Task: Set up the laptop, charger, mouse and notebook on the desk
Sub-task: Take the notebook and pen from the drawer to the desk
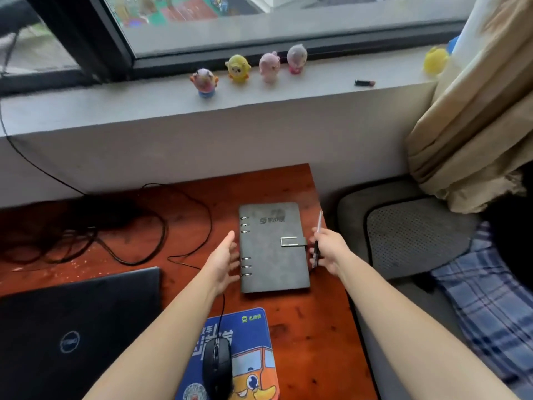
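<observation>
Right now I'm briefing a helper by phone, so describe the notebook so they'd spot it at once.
Start at the red-brown desk under the window sill; look to its far right corner, beyond the blue mouse pad. The notebook lies flat there, closed. Unlike the black laptop, it is grey, with metal rings along one edge and a clasp strap.

A home room: toy figures [238, 68] on the windowsill [115, 105], curtain [476, 111], wooden desk [317, 327].
</observation>
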